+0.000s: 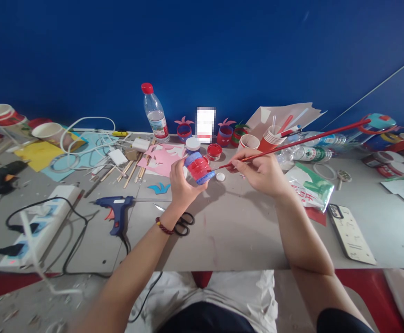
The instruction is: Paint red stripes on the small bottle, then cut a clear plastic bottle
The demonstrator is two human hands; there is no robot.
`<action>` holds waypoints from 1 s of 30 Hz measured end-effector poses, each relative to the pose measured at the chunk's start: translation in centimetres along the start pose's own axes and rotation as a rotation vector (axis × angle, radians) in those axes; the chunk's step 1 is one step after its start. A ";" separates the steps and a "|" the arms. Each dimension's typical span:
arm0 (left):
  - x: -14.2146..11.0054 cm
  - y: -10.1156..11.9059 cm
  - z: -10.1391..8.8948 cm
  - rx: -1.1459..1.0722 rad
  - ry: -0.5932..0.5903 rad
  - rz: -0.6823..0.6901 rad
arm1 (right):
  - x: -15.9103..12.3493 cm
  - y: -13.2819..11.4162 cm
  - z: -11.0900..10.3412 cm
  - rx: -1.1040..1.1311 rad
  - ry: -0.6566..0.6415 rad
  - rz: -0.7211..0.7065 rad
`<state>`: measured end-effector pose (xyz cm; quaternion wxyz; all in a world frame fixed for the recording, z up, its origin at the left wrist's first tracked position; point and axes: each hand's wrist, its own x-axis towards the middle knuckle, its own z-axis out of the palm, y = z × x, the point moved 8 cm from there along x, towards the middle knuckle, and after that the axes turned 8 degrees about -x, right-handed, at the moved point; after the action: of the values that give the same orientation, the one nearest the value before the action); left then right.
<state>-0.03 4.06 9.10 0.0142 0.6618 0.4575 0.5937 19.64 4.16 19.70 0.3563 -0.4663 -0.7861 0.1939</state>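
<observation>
near: black-handled scissors (181, 224) lying on the surface (239, 236) | left hand (181, 188): fingers curled around a red-and-blue cup (199, 169), tilted, raised above the surface | right hand (259, 172): closed in a pinch on a red brush (306, 140), tip at cup's side, contact unclear | beyond: open red paint jar (214, 151) | far: upright red-capped bottle (156, 119)
</observation>
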 end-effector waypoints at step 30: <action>0.1 -0.3 -0.2 -0.061 0.004 -0.016 | 0.1 0.6 -0.6 -0.040 0.043 0.029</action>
<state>-0.36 4.16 9.04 0.0385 0.6562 0.4445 0.6085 20.36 4.56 19.77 0.3609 -0.4887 -0.7752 0.1733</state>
